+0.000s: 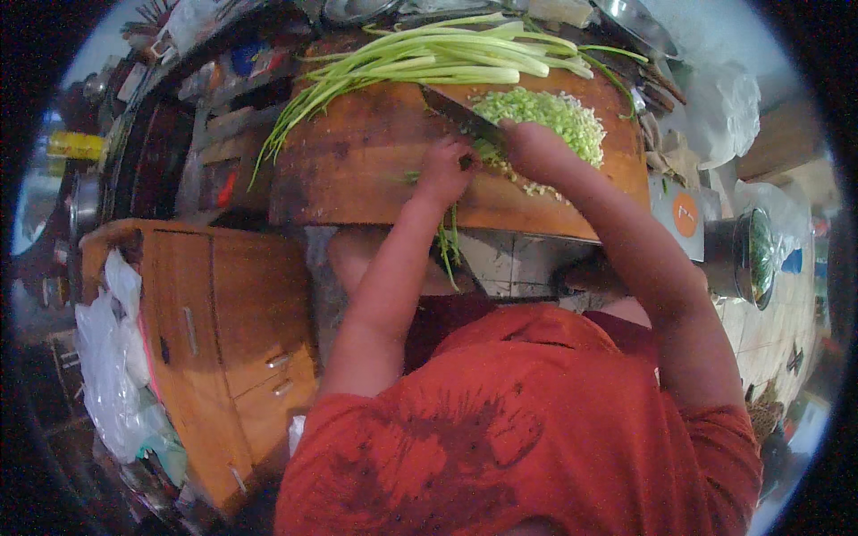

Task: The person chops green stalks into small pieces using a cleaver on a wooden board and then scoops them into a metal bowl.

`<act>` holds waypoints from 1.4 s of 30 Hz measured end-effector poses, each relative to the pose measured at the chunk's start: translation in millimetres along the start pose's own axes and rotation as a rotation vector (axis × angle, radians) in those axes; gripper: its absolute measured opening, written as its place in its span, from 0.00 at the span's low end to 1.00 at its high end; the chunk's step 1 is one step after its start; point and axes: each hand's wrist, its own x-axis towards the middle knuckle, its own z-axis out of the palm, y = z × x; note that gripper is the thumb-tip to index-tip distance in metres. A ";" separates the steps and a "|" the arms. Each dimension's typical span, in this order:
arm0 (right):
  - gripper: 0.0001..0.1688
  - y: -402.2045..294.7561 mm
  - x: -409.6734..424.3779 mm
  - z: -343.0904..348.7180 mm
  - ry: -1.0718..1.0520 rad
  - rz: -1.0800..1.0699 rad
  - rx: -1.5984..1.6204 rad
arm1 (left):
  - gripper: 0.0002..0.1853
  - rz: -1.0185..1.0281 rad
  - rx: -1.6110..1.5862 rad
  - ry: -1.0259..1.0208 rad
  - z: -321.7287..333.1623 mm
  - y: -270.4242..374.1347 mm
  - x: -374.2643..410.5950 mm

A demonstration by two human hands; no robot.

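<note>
My right hand (536,151) is closed around the handle of a broad-bladed kitchen knife (457,115), its blade slanting up to the left over the wooden board (362,161). Just left of the knife, my left hand (448,173) grips a bunch of green stalks (453,244), whose leafy ends hang past the board's near edge. A heap of chopped green and white pieces (546,120) lies beyond my right hand, and a few loose bits are scattered nearer me. Long pale-green stalks (436,57) lie across the board's far side. My fingers hide the cut ends of the held bunch.
A wooden cabinet (261,288) with metal handles stands to the left, with plastic bags (110,362) hanging on its side. At the right are a metal pot (751,258) with greens in it and a clear plastic bag (727,114). A metal bowl (637,23) sits behind the board.
</note>
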 end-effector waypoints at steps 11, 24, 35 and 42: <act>0.10 -3.9 -1.4 -1.3 0.023 -0.007 0.037 | 0.05 -0.013 -0.088 0.023 12.8 -11.1 1.2; 0.08 -12.0 -7.2 0.8 -0.010 -0.028 0.052 | 0.05 0.060 -0.037 0.060 15.8 -7.4 -2.6; 0.13 -10.0 -0.2 3.7 -0.093 0.005 0.078 | 0.10 -0.013 -0.028 0.012 2.6 1.7 2.1; 0.15 -11.3 -1.3 -2.2 -0.084 -0.035 0.034 | 0.11 -0.141 0.017 0.052 -4.1 21.5 -23.4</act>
